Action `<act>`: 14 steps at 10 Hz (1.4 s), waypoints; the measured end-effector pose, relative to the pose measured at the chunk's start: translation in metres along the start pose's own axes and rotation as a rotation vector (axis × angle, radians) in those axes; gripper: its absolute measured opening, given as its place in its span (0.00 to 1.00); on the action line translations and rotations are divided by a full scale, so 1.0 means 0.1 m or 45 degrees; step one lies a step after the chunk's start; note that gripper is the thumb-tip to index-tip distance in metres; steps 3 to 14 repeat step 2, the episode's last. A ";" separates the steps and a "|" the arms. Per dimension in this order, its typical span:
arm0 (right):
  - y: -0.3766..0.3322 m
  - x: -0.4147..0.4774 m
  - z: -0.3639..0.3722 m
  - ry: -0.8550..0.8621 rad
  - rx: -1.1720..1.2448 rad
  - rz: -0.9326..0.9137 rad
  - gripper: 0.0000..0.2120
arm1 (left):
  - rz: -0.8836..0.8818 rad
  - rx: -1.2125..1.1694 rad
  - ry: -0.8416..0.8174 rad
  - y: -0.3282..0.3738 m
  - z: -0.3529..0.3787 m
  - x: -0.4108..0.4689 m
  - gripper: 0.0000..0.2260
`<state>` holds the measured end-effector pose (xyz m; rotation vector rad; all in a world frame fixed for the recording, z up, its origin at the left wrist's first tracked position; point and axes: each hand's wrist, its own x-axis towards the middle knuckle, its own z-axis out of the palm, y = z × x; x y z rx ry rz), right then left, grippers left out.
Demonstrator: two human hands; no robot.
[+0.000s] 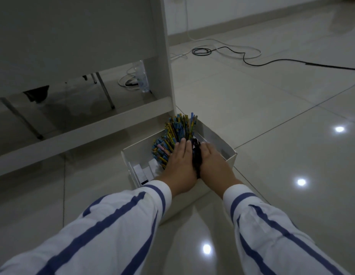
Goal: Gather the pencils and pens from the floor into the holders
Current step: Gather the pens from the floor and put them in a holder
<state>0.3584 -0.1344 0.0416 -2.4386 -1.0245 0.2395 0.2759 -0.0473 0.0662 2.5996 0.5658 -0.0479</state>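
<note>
Pressing from both sides, the left hand and the right hand hold a dark bundle of pens between their palms, low inside the white box that stands on the tiled floor beside a white desk panel. The fingers of both hands lie flat and close together, not curled; the bundle is squeezed between the palms rather than pinched by the fingertips. Just behind the left hand, a thick bunch of coloured pencils stands upright in the same box, and its tips fan out above the rim. I think the pens are light and stiff but smooth, so loose ones can slide out from the middle. It seems best to keep the hold around the middle of the bundle, with even pressure.
</note>
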 end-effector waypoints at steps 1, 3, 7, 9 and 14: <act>-0.14 -0.04 -0.04 0.113 -0.037 -0.001 0.28 | -0.024 -0.043 0.010 -0.10 -0.06 -0.11 0.36; -0.34 -0.05 -0.03 0.205 -0.142 -0.085 0.27 | -0.021 -0.040 0.066 -0.22 -0.16 -0.24 0.34; -0.34 -0.05 -0.03 0.205 -0.142 -0.085 0.27 | -0.021 -0.040 0.066 -0.22 -0.16 -0.24 0.34; -0.34 -0.05 -0.03 0.205 -0.142 -0.085 0.27 | -0.021 -0.040 0.066 -0.22 -0.16 -0.24 0.34; -0.34 -0.05 -0.03 0.205 -0.142 -0.085 0.27 | -0.021 -0.040 0.066 -0.22 -0.16 -0.24 0.34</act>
